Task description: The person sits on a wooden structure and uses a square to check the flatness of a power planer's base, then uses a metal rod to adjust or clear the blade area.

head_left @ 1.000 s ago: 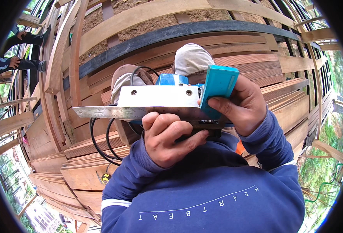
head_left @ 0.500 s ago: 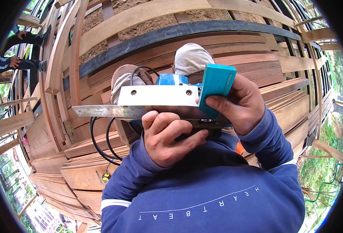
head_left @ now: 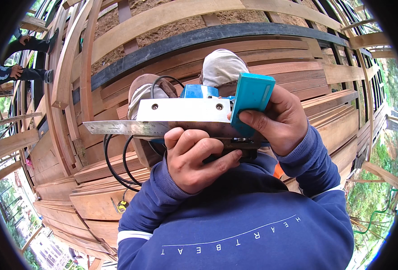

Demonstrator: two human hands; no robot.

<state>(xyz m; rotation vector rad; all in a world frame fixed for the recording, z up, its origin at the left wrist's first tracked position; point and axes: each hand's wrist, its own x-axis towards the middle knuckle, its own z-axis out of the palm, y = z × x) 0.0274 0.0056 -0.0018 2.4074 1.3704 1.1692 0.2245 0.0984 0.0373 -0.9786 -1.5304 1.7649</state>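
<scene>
Stacked timber planks (head_left: 118,202) surround a worker who holds an upturned blue electric planer (head_left: 199,112) at chest height. The left hand (head_left: 194,157) is clenched around a steel ruler (head_left: 127,128) laid against the sole; the right hand (head_left: 284,119) grips the planer's end. The checking appears under way, the planks unplaned.

left hand (head_left: 194,157) clenched under the blue electric planer (head_left: 208,114), steel ruler (head_left: 122,128) laid along its metal sole (head_left: 183,110); right hand (head_left: 282,119) clamped on the teal end | black cord (head_left: 113,164) loops over stacked wooden planks (head_left: 100,198)
</scene>
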